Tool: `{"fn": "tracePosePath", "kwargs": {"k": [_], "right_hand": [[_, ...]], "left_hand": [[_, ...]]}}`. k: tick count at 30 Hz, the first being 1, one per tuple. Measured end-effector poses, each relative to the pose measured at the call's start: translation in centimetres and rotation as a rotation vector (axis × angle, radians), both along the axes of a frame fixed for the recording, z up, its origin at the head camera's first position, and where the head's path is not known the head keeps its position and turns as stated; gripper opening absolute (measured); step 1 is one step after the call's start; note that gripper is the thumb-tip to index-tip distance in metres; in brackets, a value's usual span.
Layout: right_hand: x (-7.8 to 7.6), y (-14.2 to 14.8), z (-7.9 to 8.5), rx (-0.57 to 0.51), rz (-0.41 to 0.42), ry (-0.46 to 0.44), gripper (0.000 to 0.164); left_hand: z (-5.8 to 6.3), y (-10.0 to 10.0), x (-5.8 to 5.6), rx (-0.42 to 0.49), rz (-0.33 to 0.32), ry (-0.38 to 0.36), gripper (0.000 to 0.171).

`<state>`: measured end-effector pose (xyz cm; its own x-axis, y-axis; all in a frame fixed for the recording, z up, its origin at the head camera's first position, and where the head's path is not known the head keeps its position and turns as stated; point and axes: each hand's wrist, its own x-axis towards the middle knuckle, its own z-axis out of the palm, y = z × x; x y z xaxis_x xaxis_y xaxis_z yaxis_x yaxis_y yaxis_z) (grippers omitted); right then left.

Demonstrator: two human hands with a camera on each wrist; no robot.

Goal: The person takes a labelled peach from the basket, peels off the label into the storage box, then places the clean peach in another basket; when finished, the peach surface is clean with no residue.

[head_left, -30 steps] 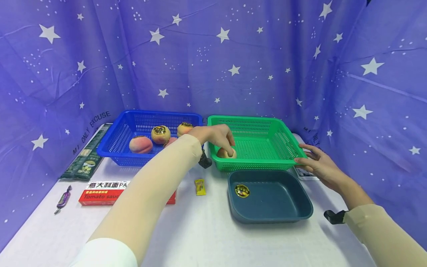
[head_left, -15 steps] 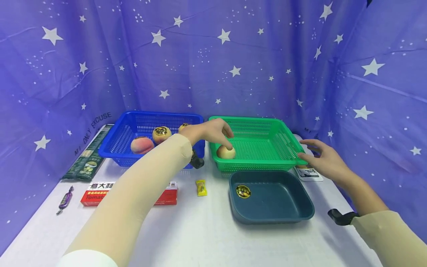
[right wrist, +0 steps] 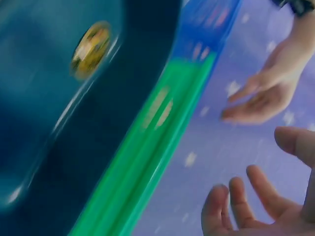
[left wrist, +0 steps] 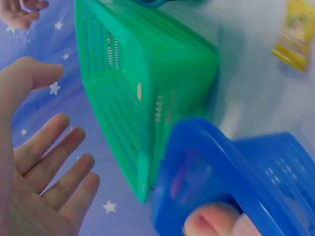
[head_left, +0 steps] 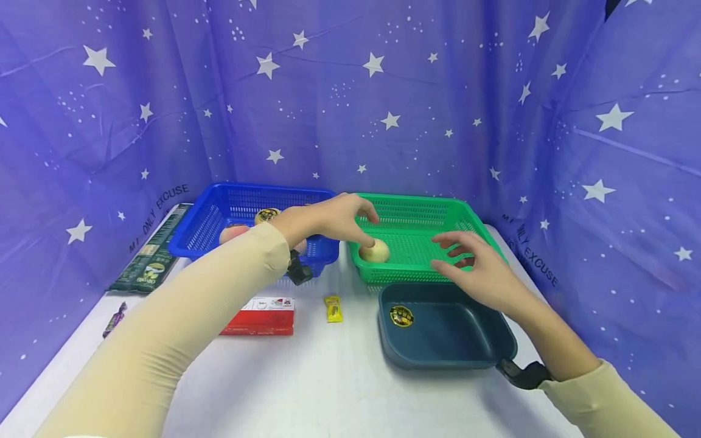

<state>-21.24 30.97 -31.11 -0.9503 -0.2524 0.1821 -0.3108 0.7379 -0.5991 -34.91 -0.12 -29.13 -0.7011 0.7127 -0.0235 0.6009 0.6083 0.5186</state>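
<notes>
A pale peach [head_left: 376,252] lies in the front left corner of the green basket [head_left: 427,273]. My left hand [head_left: 335,217] hovers above the gap between the two baskets, its thumb overlapping the peach in the head view; the left wrist view shows its fingers [left wrist: 69,142] spread and holding nothing. Loosely bent and unfilled, my right hand [head_left: 477,271] is over the front rim of the green basket and the back of the dark teal tub [head_left: 443,359]. Several peaches, one of them pink [head_left: 232,232], sit in the blue basket [head_left: 188,248], partly hidden by my left arm.
Left of the tub lies a small yellow packet [head_left: 333,309]. My left sleeve partly covers a red box [head_left: 263,322] and a purple wrapped candy [head_left: 115,319]. A dark green packet [head_left: 150,261] lies beside the blue basket. A purple star-print curtain [head_left: 328,91] surrounds the table.
My left hand has let go of the peach in the green basket and drawn back leftward. My right hand has left that basket's right rim and moved left.
</notes>
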Motion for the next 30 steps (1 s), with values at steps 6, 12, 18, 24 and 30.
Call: {"fn": "tracePosePath", "kwargs": {"k": [6, 12, 18, 24, 30], "right_hand": [[1.7, -4.7, 0.3, -0.212, 0.071, -0.309, 0.053], [2.9, -8.4, -0.5, -0.381, 0.155, -0.498, 0.064], [3.6, -11.7, -1.7, -0.441, 0.122, -0.557, 0.075], [4.0, -15.3, -3.5, -0.503, 0.049, -0.548, 0.078], [3.9, -18.9, -5.9, -0.607, 0.002, -0.514, 0.083]], "left_hand": [[-0.5, -3.8, 0.2, 0.008, 0.064, 0.047, 0.05], [-0.6, -8.2, -0.1, 0.03, 0.185, 0.002, 0.054], [-0.3, -11.7, -0.8, -0.033, 0.274, -0.05, 0.058], [-0.2, -15.4, -1.5, -0.108, 0.285, -0.162, 0.073], [-0.7, -18.6, -2.5, -0.129, 0.361, -0.238, 0.089]]}}
